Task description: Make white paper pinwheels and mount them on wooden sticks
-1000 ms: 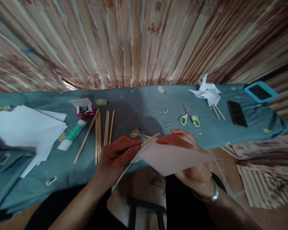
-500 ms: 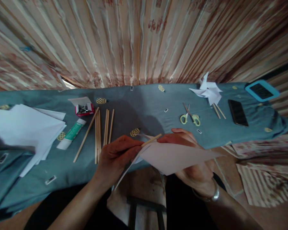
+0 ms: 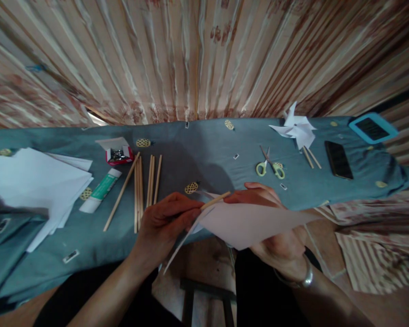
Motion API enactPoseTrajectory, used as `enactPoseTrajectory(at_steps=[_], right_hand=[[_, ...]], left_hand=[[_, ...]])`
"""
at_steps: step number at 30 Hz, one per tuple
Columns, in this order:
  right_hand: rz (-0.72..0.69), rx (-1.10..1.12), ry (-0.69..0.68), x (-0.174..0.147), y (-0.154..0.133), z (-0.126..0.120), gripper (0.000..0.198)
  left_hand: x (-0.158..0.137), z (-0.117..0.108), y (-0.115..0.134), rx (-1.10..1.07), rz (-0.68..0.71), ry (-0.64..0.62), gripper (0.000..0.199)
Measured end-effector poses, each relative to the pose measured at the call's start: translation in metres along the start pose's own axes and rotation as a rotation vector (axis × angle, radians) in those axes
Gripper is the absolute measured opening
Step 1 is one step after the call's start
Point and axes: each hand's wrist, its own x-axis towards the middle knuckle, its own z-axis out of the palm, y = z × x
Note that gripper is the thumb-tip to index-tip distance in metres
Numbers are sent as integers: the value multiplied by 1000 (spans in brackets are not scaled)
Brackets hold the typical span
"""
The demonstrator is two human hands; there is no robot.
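Left hand (image 3: 163,222) pinches stick (image 3: 215,199); right hand (image 3: 276,236) grips paper (image 3: 252,222) under fingertips. Risk: stick slips, paper tears.

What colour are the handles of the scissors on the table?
Pale yellow-green, on the scissors lying on the blue-grey cloth; the head view shows them.

Straight ahead, the blue cloth (image 3: 204,150) lies bare in the middle, between the row of wooden sticks (image 3: 146,181) and the scissors (image 3: 270,167), so there is open room there. The left is crowded by the paper stack (image 3: 34,181), glue stick (image 3: 100,190) and pin box (image 3: 117,152). On the far right, a paper pinwheel (image 3: 296,127) and a phone (image 3: 338,160) block the way.
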Motion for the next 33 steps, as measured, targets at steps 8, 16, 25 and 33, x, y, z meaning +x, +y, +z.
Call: enactPoseTrajectory(at_steps=[8,16,25,33], right_hand=[[116,33,71,-6,-1,6,35],[335,129,131,-4,-7,10,28],[586,539,76,-4,-2,13,22],[637,734,32,4,-1,1,21]], left_hand=[[-1,1,-3,10,32,49,13],[0,0,-1,94,69,51,12],[-11,9,-14,48,98,100,8],[-30,26,-10,-17,73,153,8]])
